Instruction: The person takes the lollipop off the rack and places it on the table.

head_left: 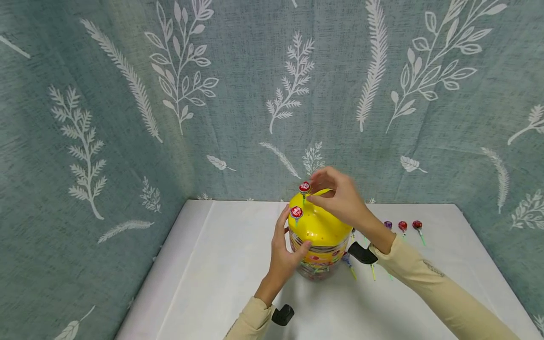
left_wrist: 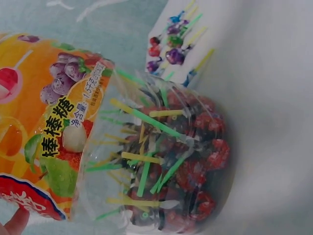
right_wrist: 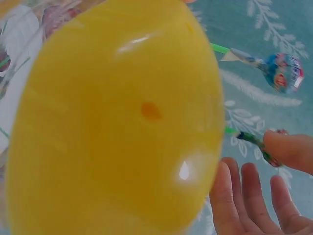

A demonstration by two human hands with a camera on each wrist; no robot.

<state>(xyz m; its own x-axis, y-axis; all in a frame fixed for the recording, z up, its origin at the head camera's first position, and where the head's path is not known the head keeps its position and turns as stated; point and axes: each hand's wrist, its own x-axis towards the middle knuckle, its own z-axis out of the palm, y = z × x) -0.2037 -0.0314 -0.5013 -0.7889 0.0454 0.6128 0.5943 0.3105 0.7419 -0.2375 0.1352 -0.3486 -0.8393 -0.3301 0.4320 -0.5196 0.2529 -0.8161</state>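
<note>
You're working at a white table (head_left: 221,264) hemmed in by a leaf-print curtain (head_left: 127,94), and the jar (head_left: 318,245) of lollipops stands upright in the middle of it, a little toward the far edge. Its yellow lid (head_left: 319,225) is still on, with two lollipops stuck upright in the lid's left side: one (head_left: 304,188) at the top, one (head_left: 296,212) lower and nearer you. Your left hand (head_left: 285,250) steadies the jar from the left, fingers curled round its wall. Your right hand (head_left: 337,196) hovers over the far side of the lid, thumb and forefinger pinching the stick of the top lollipop, the other fingers loose. I judge you are mid-way through planting that lollipop in the lid. Next, keep the jar braced and press the stick straight down until it stands alone, then let go gently. More loose lollipops (head_left: 403,226) lie on the table just right of the jar.
</note>
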